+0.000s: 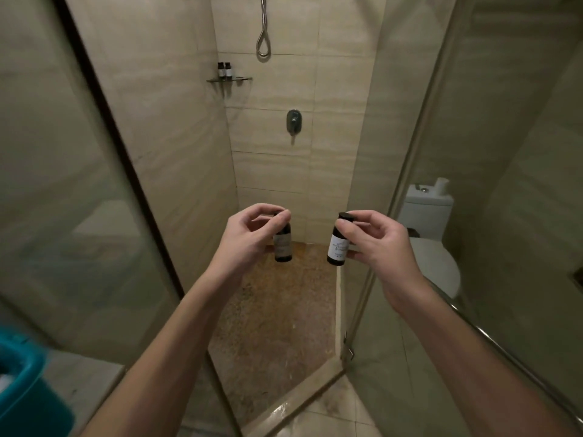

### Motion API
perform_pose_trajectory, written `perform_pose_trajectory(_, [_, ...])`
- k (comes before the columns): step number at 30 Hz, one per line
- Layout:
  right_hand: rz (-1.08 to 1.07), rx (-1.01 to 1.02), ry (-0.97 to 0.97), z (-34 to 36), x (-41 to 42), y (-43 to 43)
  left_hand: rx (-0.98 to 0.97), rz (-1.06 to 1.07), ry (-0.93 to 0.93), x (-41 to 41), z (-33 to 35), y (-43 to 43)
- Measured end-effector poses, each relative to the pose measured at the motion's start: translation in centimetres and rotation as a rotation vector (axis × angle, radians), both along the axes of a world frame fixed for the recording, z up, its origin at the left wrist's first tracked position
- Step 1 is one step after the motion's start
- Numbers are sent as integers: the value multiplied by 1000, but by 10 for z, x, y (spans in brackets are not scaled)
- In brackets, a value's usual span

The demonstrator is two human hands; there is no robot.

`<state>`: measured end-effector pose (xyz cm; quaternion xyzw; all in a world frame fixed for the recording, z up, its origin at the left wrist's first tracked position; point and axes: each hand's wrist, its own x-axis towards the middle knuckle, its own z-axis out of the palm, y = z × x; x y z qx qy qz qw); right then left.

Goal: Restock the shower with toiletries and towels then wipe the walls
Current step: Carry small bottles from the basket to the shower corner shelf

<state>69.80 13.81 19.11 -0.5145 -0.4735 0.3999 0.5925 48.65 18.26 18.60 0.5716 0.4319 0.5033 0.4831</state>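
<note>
With toiletry restocking seemingly in hand, the left hand (249,238) pinched a small dark labelled bottle (283,246) and the right hand (378,244) gripped its twin bottle (337,249), both aloft at the shower doorway, so the next move likely called for a reach to the far glass corner shelf (230,79).

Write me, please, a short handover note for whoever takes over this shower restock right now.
Left hand: pinches a dark bottle by its cap, upright, in front of the shower opening.
Right hand: holds a white-labelled bottle, with thumb and fingers near its cap.
Shelf: two small bottles already stand on the corner shelf in the shower's far corner.
Done: part of the toiletries, judging by the shelf.
Left: probably set both held bottles on the shelf, then the towels, then wipe the walls. No towel or cloth is in view.
</note>
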Motion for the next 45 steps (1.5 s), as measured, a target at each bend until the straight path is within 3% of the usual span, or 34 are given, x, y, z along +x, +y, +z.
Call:
perform_pose_trajectory(10, [16, -22, -58, 4, 6, 177, -40, 119, -104, 18, -20, 166])
perform_pose_trajectory(23, [172, -118, -37, -27, -19, 403, -192, 389, -56, 3, -53, 353])
perform_pose_trajectory(31, [312, -36, -2, 21, -36, 580, -115, 548, -31, -24, 1, 494])
perform_pose_trajectory(39, [364, 63, 13, 89, -52, 692, 17, 540, -3, -50, 75, 603])
perform_pose_trajectory(45, [350, 124, -15, 105, -79, 778, 84, 483, 26, -80, 91, 692])
